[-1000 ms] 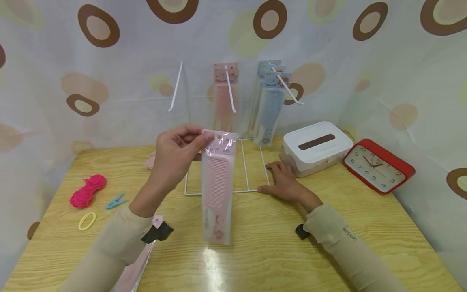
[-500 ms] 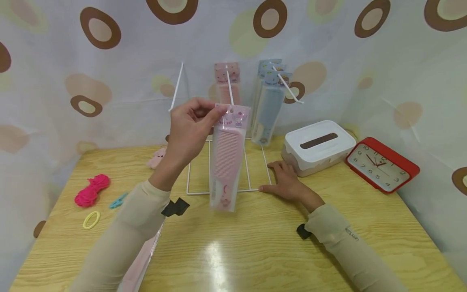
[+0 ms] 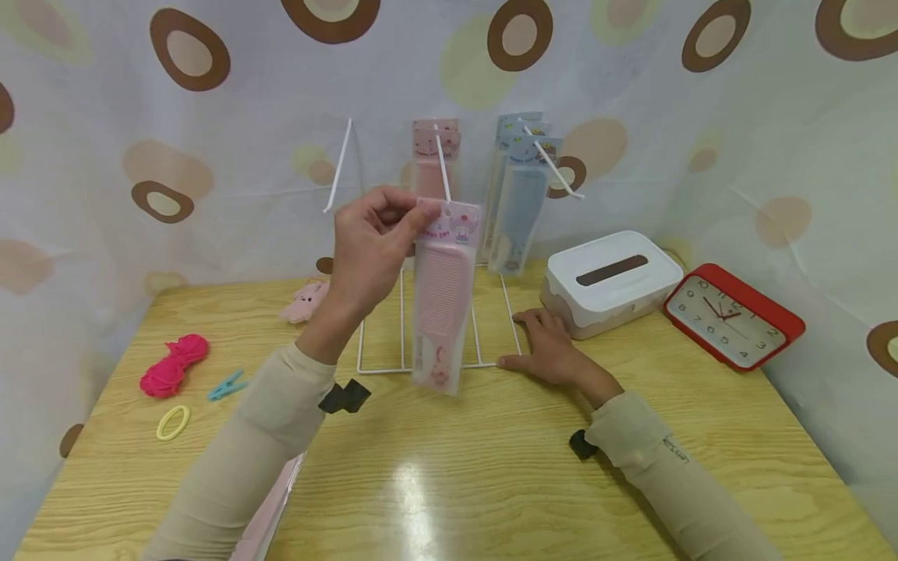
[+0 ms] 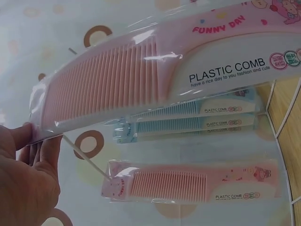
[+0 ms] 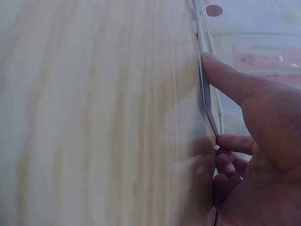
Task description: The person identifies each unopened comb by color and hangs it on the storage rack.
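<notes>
Change: we are holding the comb (image 3: 443, 292) higher than a second ago, by the middle hook (image 3: 443, 165)'s tip | Meaning: we are probably threading it, seating unclear | Hands: apart, left hand (image 3: 368, 243) is pinching its pack's top, right hand (image 3: 554, 352) is resting on the rack (image 3: 382, 371)

We see a tan left sleeve (image 3: 242, 460), and a tan right sleeve (image 3: 680, 479) with dark writing (image 3: 676, 449). We spot a black piece (image 3: 344, 396) by the left cuff (image 3: 291, 393) and a black lump (image 3: 581, 445) by the right cuff (image 3: 626, 421).
</notes>
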`<state>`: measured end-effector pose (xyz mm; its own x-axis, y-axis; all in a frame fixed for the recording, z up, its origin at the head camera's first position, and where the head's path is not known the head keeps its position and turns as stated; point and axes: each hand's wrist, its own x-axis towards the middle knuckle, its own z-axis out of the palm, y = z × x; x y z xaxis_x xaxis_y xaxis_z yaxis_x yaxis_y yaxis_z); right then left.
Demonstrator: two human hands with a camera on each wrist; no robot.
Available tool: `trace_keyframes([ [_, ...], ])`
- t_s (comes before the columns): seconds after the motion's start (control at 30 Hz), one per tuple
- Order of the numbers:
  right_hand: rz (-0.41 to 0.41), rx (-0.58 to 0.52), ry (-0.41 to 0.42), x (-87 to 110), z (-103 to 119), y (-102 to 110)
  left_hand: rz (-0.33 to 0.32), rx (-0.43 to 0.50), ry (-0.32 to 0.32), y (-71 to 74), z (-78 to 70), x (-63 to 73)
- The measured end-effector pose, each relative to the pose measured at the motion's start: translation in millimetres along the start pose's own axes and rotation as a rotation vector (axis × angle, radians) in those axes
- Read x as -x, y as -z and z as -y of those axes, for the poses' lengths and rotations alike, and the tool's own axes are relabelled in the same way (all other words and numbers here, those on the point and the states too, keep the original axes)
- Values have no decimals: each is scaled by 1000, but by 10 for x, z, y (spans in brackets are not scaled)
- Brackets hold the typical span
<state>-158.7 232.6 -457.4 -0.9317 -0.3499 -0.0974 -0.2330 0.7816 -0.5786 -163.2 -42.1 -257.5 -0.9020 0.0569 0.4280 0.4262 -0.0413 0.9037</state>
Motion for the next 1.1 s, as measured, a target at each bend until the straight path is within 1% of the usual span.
trace_keyframes([
  [0.2,-2,-1,-4,-1,-1,-12,-2,5,-26,-34,60,4],
  [0.27,7,-3,-2,-9,14,-26,-18,-21,-32,-22,114,-16],
  [0.33,14,-3,6,-23,36,-46,-51,-42,-30,7,190,-60],
  [0.47,19,-9,16,-29,85,-65,-127,-70,-11,53,354,-215],
  [0.53,18,-14,18,-25,106,-65,-157,-97,-20,50,416,-303],
  [0.63,28,-17,11,-26,119,-63,-191,-161,-49,32,486,-437],
  [0.7,32,-12,10,-27,120,-61,-207,-200,-44,31,522,-527],
  [0.77,39,-8,8,-29,116,-60,-219,-220,-27,38,549,-607],
  [0.87,36,-1,17,-27,113,-61,-211,-233,-7,54,581,-700],
  [0.97,41,7,21,-41,111,-63,-200,-262,-26,74,600,-756],
  [1.03,45,12,21,-52,114,-62,-184,-295,-27,99,610,-775],
  [1.07,47,11,21,-58,118,-61,-174,-314,-18,115,614,-776],
  [1.1,49,9,21,-62,126,-59,-156,-341,8,130,605,-765],
])
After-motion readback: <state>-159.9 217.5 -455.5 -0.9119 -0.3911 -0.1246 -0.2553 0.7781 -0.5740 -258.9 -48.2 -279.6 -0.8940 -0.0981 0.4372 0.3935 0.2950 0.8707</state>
